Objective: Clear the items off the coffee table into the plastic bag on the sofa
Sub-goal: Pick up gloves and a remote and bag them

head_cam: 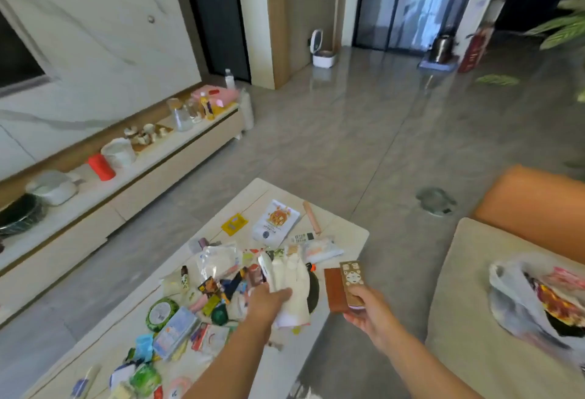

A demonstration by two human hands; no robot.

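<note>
Carrying a floppy cream rubber glove (292, 284) in my left grip (269, 302) and a gold remote with brown wallet (343, 286) pinched in my right grip (368, 311), I risk dropping the wallet short of the translucent plastic bag (519, 303).

A long low cabinet (177, 158) runs along the marble-patterned wall (95, 34) at the left of the frame. On its top stand a red cylinder (101, 167), a white pot (119, 151), a glass jar (181, 117) and a pink box (218, 94). The grey tiled floor (348, 132) fills the middle. At the upper centre a small white appliance (321, 50) sits by a wooden pillar (275, 18). Near the upper right, a metal kettle (441, 45) stands before glass doors (418, 0), with green plant leaves (563, 28) at the right edge.
</note>
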